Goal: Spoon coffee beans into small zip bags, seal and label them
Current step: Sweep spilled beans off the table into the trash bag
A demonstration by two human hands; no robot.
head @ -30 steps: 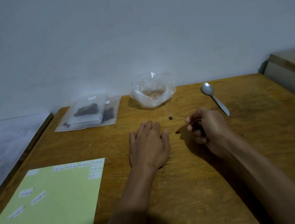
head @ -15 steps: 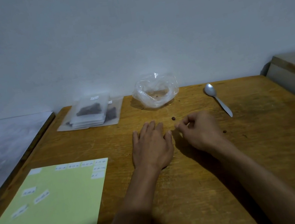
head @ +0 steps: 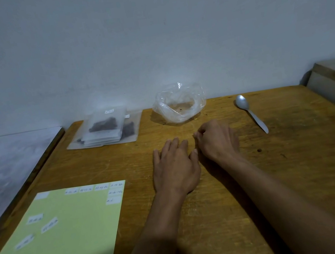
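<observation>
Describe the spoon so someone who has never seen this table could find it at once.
Start at the wooden table against the pale wall and go to its far right part. The spoon lies flat there, bowl toward the wall, right of the crumpled clear plastic bag. It is the only metal thing in view.

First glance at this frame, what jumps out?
Two bare hands at table centre: the left hand lies flat, the right hand is curled beside it. Behind them sit a crumpled clear plastic bag, a stack of filled zip bags to its left and a spoon to the right. A yellow label sheet fills the near left.
</observation>
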